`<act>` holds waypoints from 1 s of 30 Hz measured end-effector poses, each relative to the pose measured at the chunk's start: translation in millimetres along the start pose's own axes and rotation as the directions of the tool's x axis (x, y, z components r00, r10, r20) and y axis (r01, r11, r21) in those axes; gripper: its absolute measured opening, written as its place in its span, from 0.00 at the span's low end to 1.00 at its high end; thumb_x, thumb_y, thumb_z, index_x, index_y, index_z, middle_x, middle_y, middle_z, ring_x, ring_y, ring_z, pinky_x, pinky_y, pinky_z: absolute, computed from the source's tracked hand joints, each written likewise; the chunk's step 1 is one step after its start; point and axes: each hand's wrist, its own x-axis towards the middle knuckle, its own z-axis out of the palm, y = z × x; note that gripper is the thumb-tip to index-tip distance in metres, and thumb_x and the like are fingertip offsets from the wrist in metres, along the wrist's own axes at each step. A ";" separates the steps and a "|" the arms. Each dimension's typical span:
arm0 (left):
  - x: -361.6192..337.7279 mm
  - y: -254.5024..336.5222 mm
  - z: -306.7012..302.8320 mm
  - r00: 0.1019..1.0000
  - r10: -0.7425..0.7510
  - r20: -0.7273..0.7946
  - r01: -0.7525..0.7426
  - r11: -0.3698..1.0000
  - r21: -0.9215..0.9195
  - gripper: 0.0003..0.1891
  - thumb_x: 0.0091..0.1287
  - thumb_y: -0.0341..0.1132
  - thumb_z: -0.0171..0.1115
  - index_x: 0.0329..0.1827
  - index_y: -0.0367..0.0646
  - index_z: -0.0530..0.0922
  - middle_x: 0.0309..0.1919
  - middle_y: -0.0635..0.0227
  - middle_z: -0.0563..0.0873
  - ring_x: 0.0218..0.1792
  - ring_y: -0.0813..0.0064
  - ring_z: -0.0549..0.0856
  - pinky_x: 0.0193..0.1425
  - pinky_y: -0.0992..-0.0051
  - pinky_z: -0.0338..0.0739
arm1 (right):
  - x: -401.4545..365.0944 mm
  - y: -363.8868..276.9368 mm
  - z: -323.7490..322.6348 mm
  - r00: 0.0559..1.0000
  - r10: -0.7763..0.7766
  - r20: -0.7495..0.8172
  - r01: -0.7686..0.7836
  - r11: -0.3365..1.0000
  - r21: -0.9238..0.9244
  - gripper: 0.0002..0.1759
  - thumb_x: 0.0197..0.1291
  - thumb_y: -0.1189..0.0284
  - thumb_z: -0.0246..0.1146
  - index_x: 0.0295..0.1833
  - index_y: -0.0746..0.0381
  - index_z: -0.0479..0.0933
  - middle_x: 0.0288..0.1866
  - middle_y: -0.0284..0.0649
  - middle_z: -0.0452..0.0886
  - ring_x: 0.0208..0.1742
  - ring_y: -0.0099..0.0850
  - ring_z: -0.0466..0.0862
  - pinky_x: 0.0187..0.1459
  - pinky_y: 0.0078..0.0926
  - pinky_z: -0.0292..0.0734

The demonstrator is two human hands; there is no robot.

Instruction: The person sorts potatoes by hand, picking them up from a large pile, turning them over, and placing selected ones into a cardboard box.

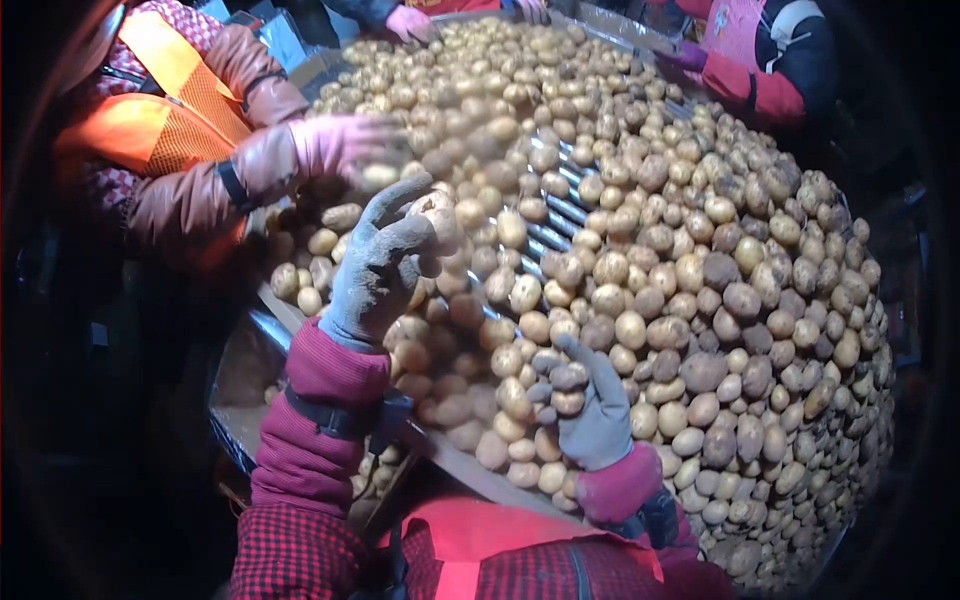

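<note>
My left hand (372, 275), in a dirty grey glove, is raised over the near left part of the potato heap. Its fingers are curled round a potato (436, 212). Lower and to the right, my right hand (598, 415), gloved the same way, is closed on a small potato (569, 402) just above the heap. A darker lump by its fingers may be a second potato or a fingertip. Loose potatoes (640, 265) of mixed sizes, some soil-covered, lie all round both hands. Metal rollers (560, 215) show between them.
At the left, a person in an orange vest (180, 125) reaches in with a blurred pink glove (345, 145). Other people's gloved hands (410, 24) are at the far edge, and a red sleeve (750, 85) is at upper right. A table edge (480, 474) runs before me.
</note>
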 end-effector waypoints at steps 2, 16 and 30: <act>-17.6 -24.5 6.5 0.968 0.239 0.076 -0.249 0.886 0.392 0.26 0.65 0.17 0.58 0.67 0.39 0.76 0.59 0.57 0.83 0.42 0.77 0.85 0.46 0.75 0.83 | 1.5 -1.3 -1.9 0.998 0.051 0.031 -0.056 0.985 0.160 0.30 0.71 0.87 0.55 0.77 0.63 0.67 0.57 0.41 0.83 0.47 0.23 0.85 0.42 0.17 0.82; -61.5 -32.8 60.7 0.811 -0.356 0.464 0.238 0.926 0.294 0.41 0.63 0.22 0.69 0.82 0.38 0.63 0.75 0.61 0.72 0.73 0.72 0.73 0.73 0.71 0.73 | -7.0 -2.4 -9.5 0.948 -0.261 0.184 0.319 0.781 -0.537 0.31 0.69 0.89 0.53 0.77 0.63 0.68 0.52 0.34 0.78 0.48 0.22 0.81 0.44 0.18 0.82; -74.9 -50.8 40.6 0.935 -0.247 0.256 0.226 0.968 0.109 0.24 0.72 0.39 0.68 0.67 0.37 0.77 0.52 0.70 0.86 0.52 0.80 0.83 0.55 0.76 0.78 | -5.9 7.0 -10.5 0.948 -0.202 0.247 0.271 0.919 -0.287 0.26 0.84 0.62 0.50 0.78 0.62 0.67 0.55 0.39 0.81 0.48 0.26 0.83 0.48 0.24 0.83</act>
